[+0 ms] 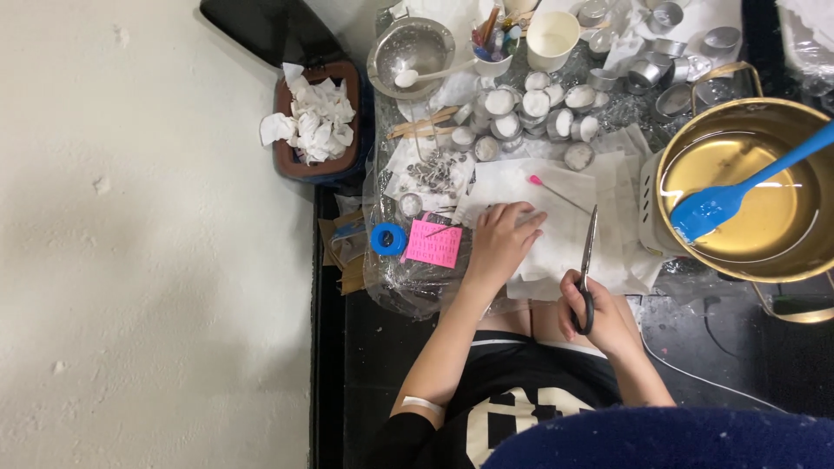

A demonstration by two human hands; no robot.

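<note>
The right hand (599,317) grips black-handled scissors (587,260), blades pointing up over the white paper towels (556,226), while the left hand (502,239) curls, palm down, just beside them, perhaps around something small.

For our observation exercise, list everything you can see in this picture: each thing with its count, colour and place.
Pot: one, gold, right, holding clear liquid.
Spatula: one, blue, resting in the pot.
Scissors: one pair, black handles, in the right hand.
Paper sheets: several, white, centre.
Small tins: many, silver, white-filled, upper centre.
Paper cup: one, cream, top.
Metal bowl: one, silver, top.
Sticky note: one, pink, left of centre.
Tape roll: one, blue, beside the note.
Bin: one, brown, filled with white tissues.
Left hand: on the paper.
Right hand: gripping the scissors.
</note>
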